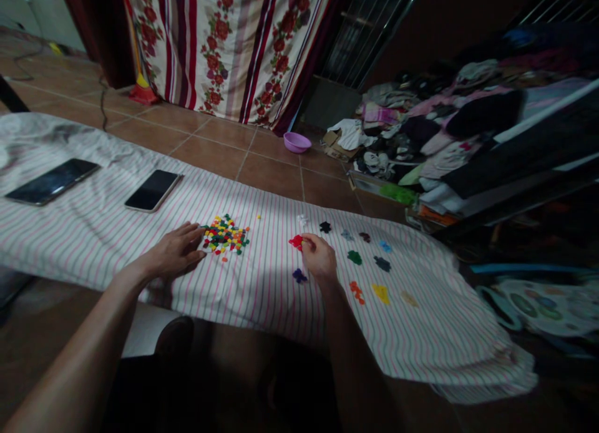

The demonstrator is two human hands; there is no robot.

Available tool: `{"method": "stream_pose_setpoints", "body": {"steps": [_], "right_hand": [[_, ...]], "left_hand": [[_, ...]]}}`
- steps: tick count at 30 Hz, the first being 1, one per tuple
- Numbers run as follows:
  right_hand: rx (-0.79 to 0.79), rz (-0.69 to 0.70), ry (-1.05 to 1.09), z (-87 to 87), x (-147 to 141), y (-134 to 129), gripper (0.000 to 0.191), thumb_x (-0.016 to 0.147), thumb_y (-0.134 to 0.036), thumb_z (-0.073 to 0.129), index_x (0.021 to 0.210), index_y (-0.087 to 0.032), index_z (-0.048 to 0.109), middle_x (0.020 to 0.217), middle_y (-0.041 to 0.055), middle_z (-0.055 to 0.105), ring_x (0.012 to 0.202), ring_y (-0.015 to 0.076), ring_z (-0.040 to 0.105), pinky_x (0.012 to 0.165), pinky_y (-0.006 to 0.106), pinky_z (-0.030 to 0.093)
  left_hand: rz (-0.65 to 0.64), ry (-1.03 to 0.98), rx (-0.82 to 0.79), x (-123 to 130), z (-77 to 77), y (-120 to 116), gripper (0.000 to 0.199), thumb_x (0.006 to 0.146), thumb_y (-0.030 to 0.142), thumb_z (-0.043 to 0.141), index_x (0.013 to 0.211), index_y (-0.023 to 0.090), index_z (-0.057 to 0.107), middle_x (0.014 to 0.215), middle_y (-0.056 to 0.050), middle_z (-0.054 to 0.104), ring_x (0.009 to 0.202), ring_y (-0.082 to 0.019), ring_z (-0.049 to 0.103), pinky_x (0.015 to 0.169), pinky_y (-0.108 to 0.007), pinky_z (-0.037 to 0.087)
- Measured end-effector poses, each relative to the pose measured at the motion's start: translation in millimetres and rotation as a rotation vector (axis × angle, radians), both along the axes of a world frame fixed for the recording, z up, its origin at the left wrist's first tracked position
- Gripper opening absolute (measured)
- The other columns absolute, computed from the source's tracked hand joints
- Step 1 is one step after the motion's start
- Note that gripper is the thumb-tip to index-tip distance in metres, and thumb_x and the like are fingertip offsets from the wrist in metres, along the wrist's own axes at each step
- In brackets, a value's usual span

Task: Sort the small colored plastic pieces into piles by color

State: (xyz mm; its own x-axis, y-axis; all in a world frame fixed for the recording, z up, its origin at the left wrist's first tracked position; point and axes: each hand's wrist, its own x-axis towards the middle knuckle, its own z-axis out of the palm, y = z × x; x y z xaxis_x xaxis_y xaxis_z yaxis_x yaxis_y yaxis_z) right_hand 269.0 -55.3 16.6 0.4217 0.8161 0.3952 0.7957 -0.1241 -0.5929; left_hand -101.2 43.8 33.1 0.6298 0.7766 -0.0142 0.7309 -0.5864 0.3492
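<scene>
My left hand point(178, 251) lies with fingers spread at the left edge of a mixed pile of small coloured pieces point(226, 235). Thumb and forefinger of my right hand point(319, 256) are pinched together at a small red pile point(296, 242); whatever they hold is too small to make out. Around that hand lie single-colour piles: white point(302, 219), black point(325, 227), purple point(299, 275), green point(354, 257), orange point(357, 292), yellow point(380, 293) and light blue point(385, 246). One yellow piece point(259, 217) sits apart, right of the mixed pile.
A striped cloth point(262, 296) covers the surface. Towards the left are a phone point(153, 190) and a larger dark device point(53, 181). Beyond the far edge, a purple bowl point(297, 142) stands on the tiled floor, with heaped clothes point(421, 121) at the right.
</scene>
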Motion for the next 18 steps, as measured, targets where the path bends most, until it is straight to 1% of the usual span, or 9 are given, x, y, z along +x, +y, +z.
{"method": "stream_pose_setpoints", "body": {"steps": [5, 10, 14, 18], "right_hand": [[0.070, -0.010, -0.002, 1.7, -5.8, 3.1, 0.029, 0.081, -0.029, 0.048, 0.091, -0.019, 0.073, 0.091, 0.0094, 0.075, 0.079, 0.0212, 0.068, 0.079, 0.037, 0.056], [0.091, 0.062, -0.005, 6.5, -19.2, 9.6, 0.031, 0.083, -0.030, 0.048, 0.094, -0.018, 0.074, 0.092, 0.0104, 0.074, 0.082, 0.0226, 0.069, 0.081, 0.037, 0.055], [0.090, 0.164, -0.015, 9.6, -40.6, 15.9, 0.028, 0.086, -0.027, 0.049, 0.095, -0.020, 0.074, 0.092, 0.0091, 0.074, 0.085, 0.0217, 0.068, 0.082, 0.035, 0.054], [0.082, 0.281, -0.009, 6.6, -68.1, 22.7, 0.027, 0.088, -0.025, 0.049, 0.095, -0.020, 0.075, 0.090, 0.0078, 0.072, 0.080, 0.0196, 0.067, 0.078, 0.032, 0.054]], "left_hand": [[0.015, -0.018, 0.000, -0.4, -4.8, 1.6, 0.063, 0.086, 0.050, 0.044, 0.138, 0.016, 0.052, 0.148, -0.015, 0.052, 0.143, -0.033, 0.040, 0.115, -0.050, 0.040], [0.020, -0.043, 0.009, -0.8, -7.9, 2.4, 0.059, 0.086, 0.039, 0.044, 0.141, 0.019, 0.050, 0.149, -0.011, 0.052, 0.144, -0.031, 0.040, 0.117, -0.050, 0.038], [0.015, -0.050, 0.001, 0.5, -2.1, 0.8, 0.058, 0.084, 0.031, 0.042, 0.141, 0.018, 0.050, 0.148, -0.011, 0.053, 0.142, -0.030, 0.042, 0.117, -0.050, 0.039], [0.005, -0.070, 0.002, 3.1, 6.8, -2.1, 0.057, 0.084, 0.025, 0.040, 0.139, 0.023, 0.052, 0.142, -0.007, 0.059, 0.136, -0.026, 0.050, 0.115, -0.047, 0.041]]}}
